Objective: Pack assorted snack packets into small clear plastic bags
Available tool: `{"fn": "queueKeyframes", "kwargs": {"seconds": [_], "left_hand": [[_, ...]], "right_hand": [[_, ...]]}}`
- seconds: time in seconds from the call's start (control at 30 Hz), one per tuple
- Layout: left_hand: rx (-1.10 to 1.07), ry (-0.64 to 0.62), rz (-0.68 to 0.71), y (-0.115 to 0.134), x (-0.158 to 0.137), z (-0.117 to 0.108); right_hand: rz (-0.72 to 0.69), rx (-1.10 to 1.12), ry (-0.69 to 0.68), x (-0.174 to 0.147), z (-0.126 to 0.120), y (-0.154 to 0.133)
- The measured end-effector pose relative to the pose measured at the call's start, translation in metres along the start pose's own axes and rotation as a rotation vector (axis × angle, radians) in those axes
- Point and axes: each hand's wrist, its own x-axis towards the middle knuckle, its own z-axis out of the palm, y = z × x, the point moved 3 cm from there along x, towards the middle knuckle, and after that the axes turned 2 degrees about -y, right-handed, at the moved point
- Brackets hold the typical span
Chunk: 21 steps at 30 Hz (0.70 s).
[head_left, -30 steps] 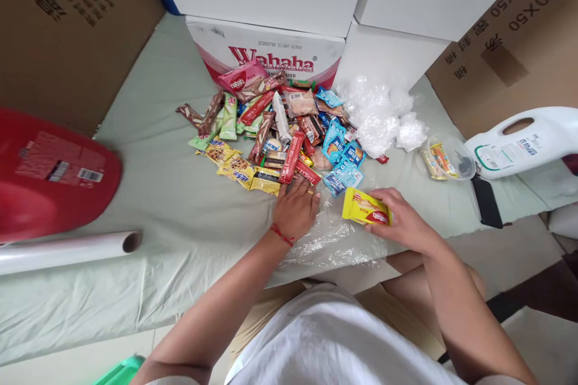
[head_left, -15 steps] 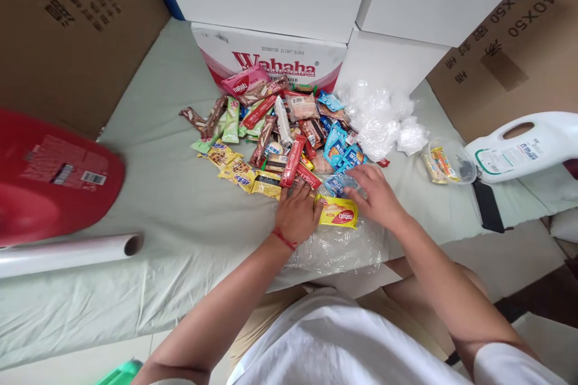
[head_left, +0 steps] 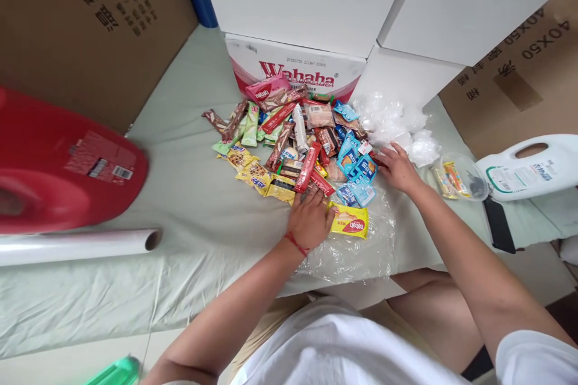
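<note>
My left hand (head_left: 311, 216) lies flat, open, at the near edge of a pile of wrapped snacks, its fingertips against a red snack packet (head_left: 322, 183). Beside its thumb is a yellow nabati wafer packet (head_left: 350, 221), resting on a sheet of clear plastic film (head_left: 352, 258). My right hand (head_left: 400, 169) is open at the pile's right side, fingers apart, close to a dark red packet (head_left: 378, 160); whether it touches it I cannot tell. Left of that hand lie several blue packets (head_left: 356, 159). Yellow cookie packets (head_left: 253, 174) form the pile's left front edge.
Crumpled clear plastic bags (head_left: 392, 120) sit behind my right hand. Farther right are a clear tub (head_left: 476, 177), a white jug (head_left: 519, 168) and a black phone (head_left: 498, 225). A red jug (head_left: 90, 192) and a white roll (head_left: 81, 246) lie left. A Wahaha box (head_left: 298, 69) stands behind.
My right hand has moved from over the blue packets near the yellow wafer packet to the pile's right side. My left hand stays in place on the pile. The camera view has shifted.
</note>
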Motion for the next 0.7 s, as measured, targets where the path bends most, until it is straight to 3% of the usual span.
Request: {"fn": "queueKeyframes", "kwargs": {"seconds": [0.13,0.27,0.37,0.47,0.53,0.7], "left_hand": [[-0.016,-0.009,0.001,0.000,0.000,-0.001],[-0.019,0.000,0.007,0.001,0.000,-0.002],[-0.003,0.004,0.000,0.000,-0.001,-0.001],[0.014,0.006,0.012,-0.001,-0.001,0.000],[0.021,0.002,0.017,-0.002,-0.001,0.000],[0.000,0.015,0.023,0.000,-0.001,0.000]], "right_hand": [[0.023,-0.024,0.015,0.006,-0.024,-0.039],[0.002,0.020,0.094,0.038,-0.060,-0.107],[-0.270,0.103,0.079,0.075,-0.063,-0.173],[-0.538,0.093,-0.021,0.106,-0.043,-0.216],[-0.519,0.067,-0.057,0.117,-0.028,-0.217],[-0.309,0.073,-0.005,0.101,-0.019,-0.169]]}}
